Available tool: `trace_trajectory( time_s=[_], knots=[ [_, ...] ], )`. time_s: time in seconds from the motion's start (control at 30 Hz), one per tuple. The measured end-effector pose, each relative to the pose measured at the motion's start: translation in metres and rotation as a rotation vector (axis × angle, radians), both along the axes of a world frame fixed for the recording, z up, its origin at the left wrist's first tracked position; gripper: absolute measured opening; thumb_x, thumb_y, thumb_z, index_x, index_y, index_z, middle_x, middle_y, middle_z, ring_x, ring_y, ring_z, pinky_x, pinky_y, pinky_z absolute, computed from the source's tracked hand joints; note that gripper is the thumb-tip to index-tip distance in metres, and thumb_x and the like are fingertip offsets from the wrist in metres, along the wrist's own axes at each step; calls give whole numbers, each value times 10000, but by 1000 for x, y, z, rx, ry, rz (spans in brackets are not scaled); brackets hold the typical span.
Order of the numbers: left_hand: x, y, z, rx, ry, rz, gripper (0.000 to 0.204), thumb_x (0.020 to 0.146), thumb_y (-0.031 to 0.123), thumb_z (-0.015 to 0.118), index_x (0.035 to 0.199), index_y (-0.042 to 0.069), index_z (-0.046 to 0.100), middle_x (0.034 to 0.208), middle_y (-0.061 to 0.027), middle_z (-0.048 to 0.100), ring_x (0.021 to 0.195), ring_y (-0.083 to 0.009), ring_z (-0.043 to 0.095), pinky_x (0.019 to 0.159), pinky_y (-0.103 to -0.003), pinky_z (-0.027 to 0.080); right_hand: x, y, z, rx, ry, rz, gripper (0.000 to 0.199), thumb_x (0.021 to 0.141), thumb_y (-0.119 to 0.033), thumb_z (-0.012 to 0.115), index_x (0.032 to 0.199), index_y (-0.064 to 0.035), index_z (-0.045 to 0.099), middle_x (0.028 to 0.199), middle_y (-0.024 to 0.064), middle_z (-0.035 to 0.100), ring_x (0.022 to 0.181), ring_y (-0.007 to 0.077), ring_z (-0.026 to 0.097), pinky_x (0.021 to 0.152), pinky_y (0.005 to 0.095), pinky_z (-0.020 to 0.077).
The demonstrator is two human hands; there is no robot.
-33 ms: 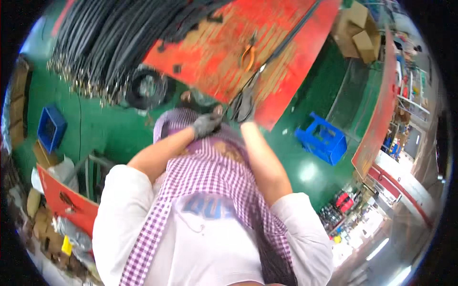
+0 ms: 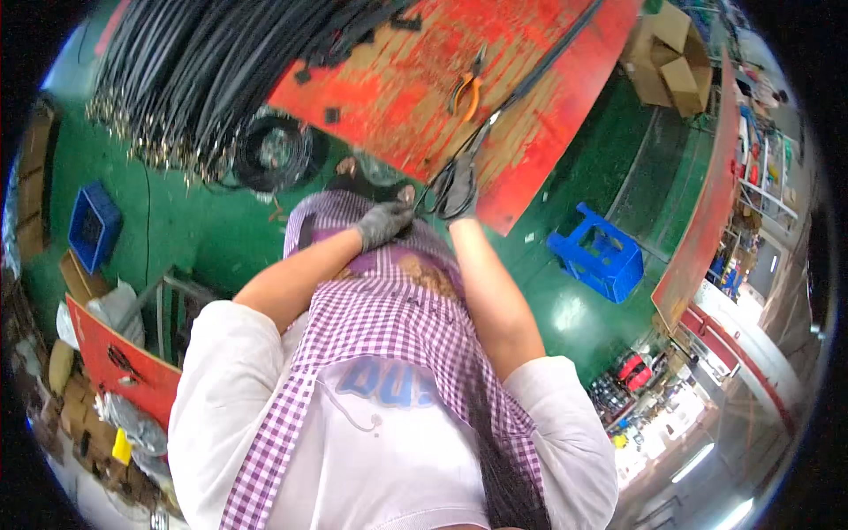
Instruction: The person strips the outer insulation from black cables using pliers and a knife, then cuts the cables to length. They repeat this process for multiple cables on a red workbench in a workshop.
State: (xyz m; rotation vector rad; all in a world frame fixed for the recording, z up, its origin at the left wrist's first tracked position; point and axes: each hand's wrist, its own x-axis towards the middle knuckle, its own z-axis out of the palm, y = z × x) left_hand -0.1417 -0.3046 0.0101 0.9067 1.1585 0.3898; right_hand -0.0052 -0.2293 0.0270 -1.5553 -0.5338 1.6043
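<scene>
Both of my hands wear grey gloves and meet in front of my apron, at the near edge of the red worktable. My right hand is closed around a black cable, whose thin dark strands loop about the glove. From there the cable runs up across the table to the far right, with a shiny part just beyond my fingers. My left hand lies lower, over the apron, fingers drawn together close to the loops; what they pinch is hidden. Orange-handled pliers rest on the table beyond my hands.
A thick stack of black cables with metal ends overhangs the worktable at left. Under it sits a coil of black cable. A blue stool stands at right, a blue crate at left, an opened carton far right.
The whole view has shifted a little and become sharper. My left hand lies slightly farther from my body, fingers closed as before. My right hand keeps its grip on the cable.
</scene>
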Motion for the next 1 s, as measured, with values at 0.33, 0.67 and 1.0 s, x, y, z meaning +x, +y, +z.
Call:
trace_trajectory(
  time_s=[0.33,0.67,1.0],
  knots=[
    [0,-14,-19,-295,-308,364,197,781,190,500,897,55,584,607,6,511,486,-78,444,438,-202,357,-3,8,-21,-74,37,-38,377,747,-504,462,715,-129,465,473,-3,433,391,127,435,334,228,340],
    [-9,-7,-16,-323,-220,352,182,765,201,543,875,66,596,651,20,533,532,-60,423,484,-185,344,41,-22,3,-235,13,256,150,781,-255,494,792,-108,466,584,19,460,469,127,454,405,251,368],
    [-31,6,17,-364,-146,329,196,773,207,533,849,37,594,708,13,563,603,-59,471,539,-200,381,88,-86,23,-551,129,599,324,759,-256,538,956,-21,434,791,137,526,726,223,527,653,308,426]
  ],
)
